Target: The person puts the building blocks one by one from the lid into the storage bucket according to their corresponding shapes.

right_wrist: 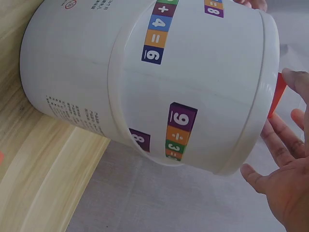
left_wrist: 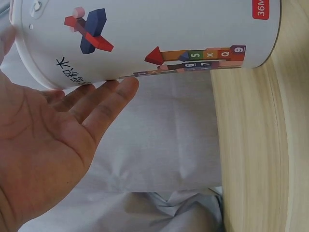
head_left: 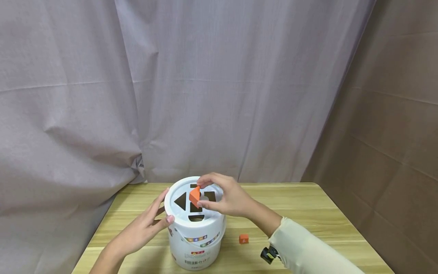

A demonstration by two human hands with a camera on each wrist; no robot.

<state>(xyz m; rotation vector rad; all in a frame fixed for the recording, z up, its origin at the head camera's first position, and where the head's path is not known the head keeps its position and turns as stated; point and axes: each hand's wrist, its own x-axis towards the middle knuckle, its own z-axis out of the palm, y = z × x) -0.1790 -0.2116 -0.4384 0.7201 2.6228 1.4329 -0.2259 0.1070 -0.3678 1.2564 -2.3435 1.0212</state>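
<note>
A white bucket (head_left: 195, 243) stands upright on the table, its white lid (head_left: 183, 219) cut with several shaped holes, one a triangle. Over the lid's middle, my right hand (head_left: 227, 196) pinches an orange triangular block (head_left: 194, 196) between thumb and fingers. In the right wrist view the same orange block (right_wrist: 277, 94) shows just beyond the lid rim; whether it touches the lid I cannot tell. My left hand (head_left: 138, 230) rests against the bucket's left side at the rim, fingers extended and thumb at the near edge. The left wrist view shows those fingers (left_wrist: 106, 108) lying nearly straight along the wall.
A small orange block (head_left: 243, 239) lies on the wooden table (head_left: 284, 205), right of the bucket. The bucket's white handle (head_left: 222, 232) hangs down its side. A grey curtain (head_left: 205, 95) rises behind the table, and a brown cloth wall (head_left: 386, 133) stands at the right.
</note>
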